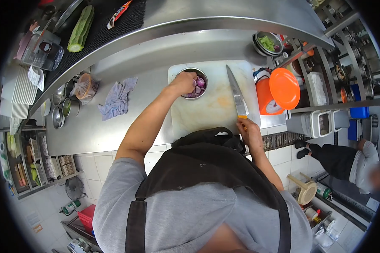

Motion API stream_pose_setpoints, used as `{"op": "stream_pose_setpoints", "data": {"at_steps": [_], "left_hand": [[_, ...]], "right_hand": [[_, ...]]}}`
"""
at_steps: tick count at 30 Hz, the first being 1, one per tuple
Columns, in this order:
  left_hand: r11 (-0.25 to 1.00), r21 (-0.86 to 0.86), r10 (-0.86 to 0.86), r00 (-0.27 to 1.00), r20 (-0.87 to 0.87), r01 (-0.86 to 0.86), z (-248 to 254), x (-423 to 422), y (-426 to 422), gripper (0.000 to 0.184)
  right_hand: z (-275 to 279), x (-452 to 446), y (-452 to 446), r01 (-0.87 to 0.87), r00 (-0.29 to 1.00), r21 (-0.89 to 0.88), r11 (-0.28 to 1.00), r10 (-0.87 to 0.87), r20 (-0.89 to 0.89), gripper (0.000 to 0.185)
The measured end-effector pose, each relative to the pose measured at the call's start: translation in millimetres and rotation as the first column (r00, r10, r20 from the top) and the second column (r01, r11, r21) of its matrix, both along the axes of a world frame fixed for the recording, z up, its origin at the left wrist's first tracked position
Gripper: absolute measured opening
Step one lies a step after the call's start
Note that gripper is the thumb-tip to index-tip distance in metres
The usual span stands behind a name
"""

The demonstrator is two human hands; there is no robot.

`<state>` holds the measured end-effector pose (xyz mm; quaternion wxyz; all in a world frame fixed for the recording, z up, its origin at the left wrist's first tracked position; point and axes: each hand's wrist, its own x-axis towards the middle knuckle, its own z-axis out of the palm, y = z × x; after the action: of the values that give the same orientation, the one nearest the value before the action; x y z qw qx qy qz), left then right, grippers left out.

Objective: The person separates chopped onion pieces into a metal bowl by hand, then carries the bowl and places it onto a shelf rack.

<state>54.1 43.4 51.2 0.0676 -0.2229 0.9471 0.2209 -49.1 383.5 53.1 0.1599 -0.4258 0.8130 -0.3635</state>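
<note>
A metal bowl (203, 93) with chopped purple onion (199, 86) stands on the white cutting board (190, 120). My left hand (184, 83) is at the bowl's left side, its fingers curled over the rim and partly inside; whether they pinch any onion is hidden. A long knife (237, 92) lies along the board's right side, blade pointing away from me. At the board's near right edge, my right hand (250, 134) is closed around the knife's yellow handle (242, 117).
A crumpled cloth (117, 99) and metal containers (70, 107) are left of the board. An orange scale (269, 101) stands right, with bowls of greens (267, 43) behind it. A shelf edge (198, 26) crosses above. Another person (342, 162) is at far right.
</note>
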Motion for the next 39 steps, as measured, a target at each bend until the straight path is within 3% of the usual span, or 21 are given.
{"op": "stream_pose_setpoints", "data": {"at_steps": [4, 6, 9, 12, 16, 22, 24, 25, 28, 30, 33, 34, 35, 36, 37, 39], "left_hand": [[0.990, 0.130, 0.060, 0.995, -0.074, -0.050, 28, 14, 2, 0.039], [0.969, 0.241, 0.090, 0.988, -0.128, -0.057, 30, 20, 3, 0.040], [0.973, 0.224, 0.108, 0.972, -0.211, -0.059, 29, 27, 8, 0.041], [0.943, 0.308, 0.179, 0.974, -0.137, -0.130, 34, 29, 12, 0.041], [0.953, 0.252, 0.213, 0.962, -0.171, -0.166, 40, 32, 16, 0.042], [0.913, 0.360, 0.274, 0.943, -0.190, -0.193, 20, 34, 3, 0.040], [0.811, 0.538, 0.381, 0.906, -0.184, -0.232, 17, 34, 0, 0.042], [0.812, 0.537, 0.378, 0.907, -0.183, -0.230, 17, 34, -1, 0.042], [0.797, 0.549, 0.395, 0.905, -0.160, -0.251, 16, 35, -5, 0.042], [0.795, 0.563, 0.403, 0.891, -0.209, -0.227, 8, 36, -6, 0.036], [0.845, 0.486, 0.365, 0.904, -0.221, -0.222, 10, 34, -5, 0.032], [0.844, 0.496, 0.348, 0.913, -0.214, -0.205, 11, 32, -2, 0.032], [0.847, 0.488, 0.355, 0.907, -0.226, -0.210, 12, 32, -1, 0.031], [0.852, 0.477, 0.361, 0.902, -0.238, -0.215, 15, 30, 0, 0.030], [0.818, 0.530, 0.393, 0.891, -0.227, -0.226, 20, 30, 4, 0.029], [0.808, 0.545, 0.403, 0.884, -0.237, -0.223, 24, 29, 10, 0.028]], "right_hand": [[-4, 2, -2, -0.011, 1.000, -0.026, 1.000, 0.010, -0.030, 0.021], [1, 2, -4, -0.007, 0.999, 0.100, 0.995, 0.003, 0.039, 0.025], [-4, 0, -8, -0.025, 0.999, 0.061, 0.998, 0.024, 0.023, 0.025], [0, 1, -9, -0.019, 0.998, 0.093, 0.995, 0.013, 0.061, 0.025], [-4, 1, -5, -0.033, 0.999, 0.073, 0.997, 0.033, 0.013, 0.024], [-5, 1, -4, -0.029, 0.999, 0.079, 0.996, 0.025, 0.041, 0.024], [-7, 1, -4, -0.048, 0.999, 0.065, 0.997, 0.047, 0.023, 0.025], [-5, 2, -4, -0.045, 0.999, 0.064, 0.997, 0.044, 0.024, 0.025], [20, 10, -14, -0.010, 0.994, 0.009, 1.000, 0.009, 0.107, 0.021], [78, 18, -30, -0.115, 0.966, -0.047, 0.992, 0.123, 0.228, 0.017], [184, 28, -50, -0.372, 0.917, -0.431, 0.822, 0.396, -0.036, 0.013], [213, 29, -55, -0.515, 0.848, -0.564, 0.645, 0.478, -0.228, 0.013], [231, 34, -61, -0.643, 0.757, -0.643, 0.416, 0.473, -0.451, 0.016], [248, 53, -60, -0.501, 0.825, -0.793, 0.345, 0.466, -0.319, 0.011], [266, 62, -67, -0.543, 0.828, -0.810, 0.222, 0.300, -0.473, 0.010], [292, 58, -54, -0.672, 0.737, -0.659, 0.338, 0.390, -0.552, 0.010]]}}
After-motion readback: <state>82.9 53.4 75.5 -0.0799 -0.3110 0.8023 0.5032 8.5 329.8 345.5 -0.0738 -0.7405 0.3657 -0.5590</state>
